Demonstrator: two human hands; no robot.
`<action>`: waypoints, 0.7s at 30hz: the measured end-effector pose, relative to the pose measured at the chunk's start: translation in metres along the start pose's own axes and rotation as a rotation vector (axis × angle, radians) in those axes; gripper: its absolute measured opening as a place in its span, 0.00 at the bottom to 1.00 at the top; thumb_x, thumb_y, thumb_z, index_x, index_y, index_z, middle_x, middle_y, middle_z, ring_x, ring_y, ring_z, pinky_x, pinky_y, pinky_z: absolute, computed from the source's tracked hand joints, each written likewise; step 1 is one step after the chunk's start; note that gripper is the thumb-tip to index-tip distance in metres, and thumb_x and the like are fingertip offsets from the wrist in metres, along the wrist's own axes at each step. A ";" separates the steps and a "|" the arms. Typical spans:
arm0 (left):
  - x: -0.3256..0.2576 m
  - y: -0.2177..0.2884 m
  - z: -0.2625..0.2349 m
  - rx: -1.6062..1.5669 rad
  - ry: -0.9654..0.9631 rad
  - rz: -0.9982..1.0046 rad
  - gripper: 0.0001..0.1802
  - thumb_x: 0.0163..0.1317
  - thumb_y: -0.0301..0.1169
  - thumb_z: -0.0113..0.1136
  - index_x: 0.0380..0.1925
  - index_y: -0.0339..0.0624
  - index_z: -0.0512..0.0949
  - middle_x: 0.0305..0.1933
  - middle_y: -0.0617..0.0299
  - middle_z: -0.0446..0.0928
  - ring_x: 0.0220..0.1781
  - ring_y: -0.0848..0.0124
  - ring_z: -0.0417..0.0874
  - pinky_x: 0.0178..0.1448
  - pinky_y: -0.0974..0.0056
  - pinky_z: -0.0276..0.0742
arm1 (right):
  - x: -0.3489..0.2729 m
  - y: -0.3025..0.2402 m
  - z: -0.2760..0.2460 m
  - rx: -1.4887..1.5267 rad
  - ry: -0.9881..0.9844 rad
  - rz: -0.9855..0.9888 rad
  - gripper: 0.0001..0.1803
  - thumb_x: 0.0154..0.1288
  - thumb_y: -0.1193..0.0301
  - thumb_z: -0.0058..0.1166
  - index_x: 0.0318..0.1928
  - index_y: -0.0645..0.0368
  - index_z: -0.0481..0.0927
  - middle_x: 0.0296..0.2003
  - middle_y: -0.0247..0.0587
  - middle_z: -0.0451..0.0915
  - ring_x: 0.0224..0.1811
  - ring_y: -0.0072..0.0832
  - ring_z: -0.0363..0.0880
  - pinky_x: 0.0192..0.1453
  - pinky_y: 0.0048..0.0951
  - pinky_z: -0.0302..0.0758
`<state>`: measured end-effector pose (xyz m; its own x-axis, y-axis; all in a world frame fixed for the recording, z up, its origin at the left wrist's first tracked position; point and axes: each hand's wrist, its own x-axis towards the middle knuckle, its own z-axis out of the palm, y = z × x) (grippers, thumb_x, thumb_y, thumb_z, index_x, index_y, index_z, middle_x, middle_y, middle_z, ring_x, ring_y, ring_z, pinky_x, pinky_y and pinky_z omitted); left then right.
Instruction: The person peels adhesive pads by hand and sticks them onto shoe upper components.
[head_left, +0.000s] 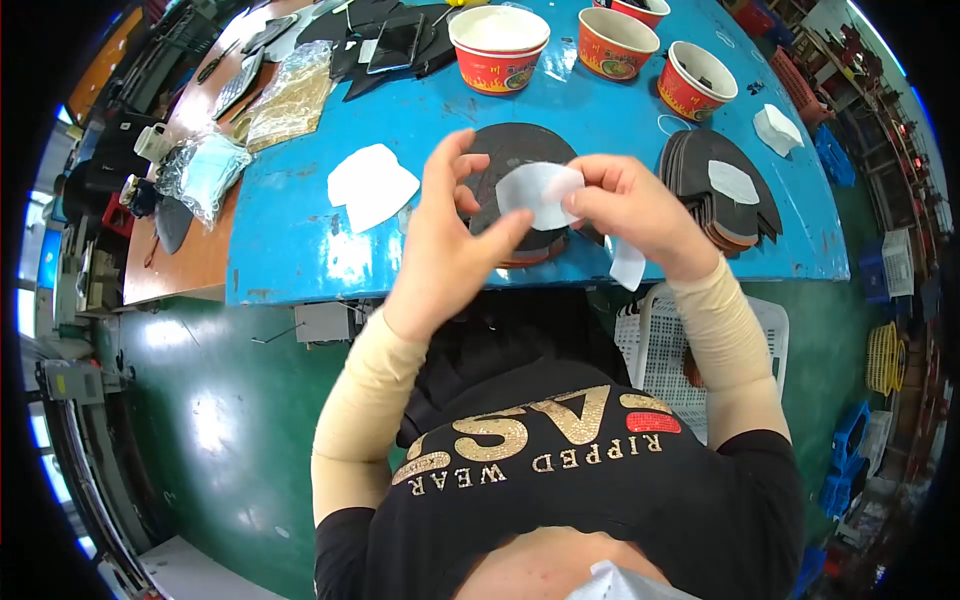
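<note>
Between my hands is a small translucent white sheet piece [540,195] with curved edges. My right hand [632,205] pinches its right side between thumb and fingers. My left hand [447,225] has its fingers spread, and the thumb tip overlaps the lower left edge of the sheet; whether it presses there I cannot tell. Below them lies a stack of dark rounded flat pieces [518,142], partly covered by the hands and the sheet. A second white piece [628,266] shows under my right hand at the table's front edge; whether the hand also holds it is unclear.
White pieces [372,187] lie left on the blue table [300,235]. Another dark stack [690,160] bears a white piece [733,182] at right. Paper tubs [500,65] and a phone [397,45] stand farther back. A white plastic basket [765,330] sits below the edge.
</note>
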<state>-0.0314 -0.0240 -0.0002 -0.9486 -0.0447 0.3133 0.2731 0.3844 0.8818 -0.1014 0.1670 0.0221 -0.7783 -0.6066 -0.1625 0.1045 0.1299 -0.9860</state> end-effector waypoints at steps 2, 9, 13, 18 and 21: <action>0.015 -0.005 -0.005 -0.101 -0.041 -0.170 0.31 0.52 0.26 0.63 0.56 0.35 0.61 0.43 0.60 0.74 0.33 0.81 0.67 0.37 0.76 0.67 | 0.007 -0.004 -0.003 -0.009 -0.057 -0.020 0.08 0.58 0.71 0.49 0.35 0.61 0.78 0.24 0.25 0.73 0.22 0.08 0.63 0.24 0.13 0.58; 0.048 -0.023 -0.016 0.000 -0.055 -0.009 0.23 0.58 0.26 0.56 0.53 0.33 0.64 0.34 0.63 0.76 0.34 0.79 0.72 0.39 0.74 0.69 | 0.026 -0.001 -0.005 -0.121 0.073 -0.095 0.12 0.58 0.70 0.52 0.40 0.64 0.75 0.26 0.28 0.75 0.26 0.12 0.70 0.29 0.14 0.66; 0.051 -0.042 -0.008 0.311 -0.096 0.016 0.22 0.57 0.28 0.57 0.51 0.36 0.67 0.27 0.60 0.77 0.28 0.76 0.75 0.39 0.72 0.70 | 0.032 0.031 -0.005 -0.319 0.182 -0.099 0.16 0.58 0.69 0.54 0.44 0.66 0.70 0.27 0.39 0.80 0.30 0.20 0.77 0.35 0.21 0.72; 0.049 -0.056 -0.005 0.457 -0.074 0.131 0.23 0.55 0.29 0.57 0.51 0.39 0.68 0.26 0.62 0.78 0.27 0.69 0.79 0.38 0.65 0.70 | 0.030 0.042 0.005 -0.547 0.291 -0.112 0.17 0.56 0.67 0.55 0.41 0.65 0.70 0.26 0.45 0.80 0.28 0.29 0.80 0.34 0.28 0.74; 0.048 -0.061 -0.001 0.594 -0.027 0.238 0.22 0.54 0.30 0.57 0.51 0.41 0.69 0.26 0.64 0.77 0.29 0.67 0.79 0.38 0.62 0.69 | 0.029 0.043 0.007 -0.657 0.322 -0.132 0.17 0.55 0.67 0.56 0.42 0.65 0.70 0.26 0.45 0.80 0.28 0.29 0.80 0.34 0.28 0.74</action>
<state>-0.0936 -0.0502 -0.0383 -0.8787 0.1254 0.4606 0.3490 0.8270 0.4407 -0.1153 0.1499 -0.0255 -0.9124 -0.4025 0.0750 -0.3157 0.5752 -0.7546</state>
